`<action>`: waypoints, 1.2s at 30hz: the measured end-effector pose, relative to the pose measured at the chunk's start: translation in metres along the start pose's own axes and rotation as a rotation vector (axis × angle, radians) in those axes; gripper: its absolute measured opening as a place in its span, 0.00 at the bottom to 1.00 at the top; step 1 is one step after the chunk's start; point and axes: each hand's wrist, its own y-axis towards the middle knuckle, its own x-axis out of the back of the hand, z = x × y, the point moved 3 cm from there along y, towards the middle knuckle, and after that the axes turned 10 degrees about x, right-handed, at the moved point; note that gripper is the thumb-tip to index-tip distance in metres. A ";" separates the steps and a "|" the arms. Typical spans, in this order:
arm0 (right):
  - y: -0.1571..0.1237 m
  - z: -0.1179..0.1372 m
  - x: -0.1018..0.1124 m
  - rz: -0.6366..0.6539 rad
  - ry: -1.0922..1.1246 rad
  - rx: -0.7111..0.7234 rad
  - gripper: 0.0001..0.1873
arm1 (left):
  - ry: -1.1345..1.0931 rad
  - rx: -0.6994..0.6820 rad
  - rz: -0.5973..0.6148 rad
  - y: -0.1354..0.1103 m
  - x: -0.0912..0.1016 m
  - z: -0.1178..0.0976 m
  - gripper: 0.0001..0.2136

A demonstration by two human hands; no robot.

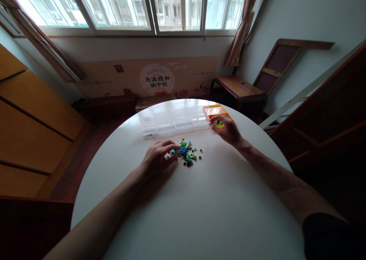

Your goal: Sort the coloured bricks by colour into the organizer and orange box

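Observation:
A small heap of tiny coloured bricks (186, 153), blue, green, yellow and brown, lies near the middle of a round white table (200, 214). My left hand (158, 159) rests on the table just left of the heap, fingers curled, fingertips touching the blue pieces. My right hand (225, 128) is further back to the right, fingers closed around a few green and red pieces, right beside an orange tray (214, 109). A row of clear plastic compartment boxes (174, 121) stands behind the heap.
A wooden stool (237, 86) and a folded wooden frame (280, 63) stand behind the table on the right. Wooden cabinets (31, 119) line the left. A printed cardboard panel (157, 79) leans under the window.

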 end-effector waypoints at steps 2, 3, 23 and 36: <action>-0.003 -0.018 0.005 -0.071 -0.074 -0.040 0.06 | -0.003 0.000 0.000 0.000 0.001 0.000 0.06; -0.005 -0.027 0.007 -0.088 -0.103 -0.068 0.07 | -0.003 0.001 0.002 0.000 0.001 -0.001 0.06; -0.012 0.059 -0.028 0.495 0.277 0.311 0.05 | -0.054 -0.113 0.058 0.005 0.001 -0.013 0.05; -0.013 0.050 -0.030 0.398 0.242 0.298 0.02 | -0.073 -0.181 0.169 0.000 -0.011 -0.018 0.07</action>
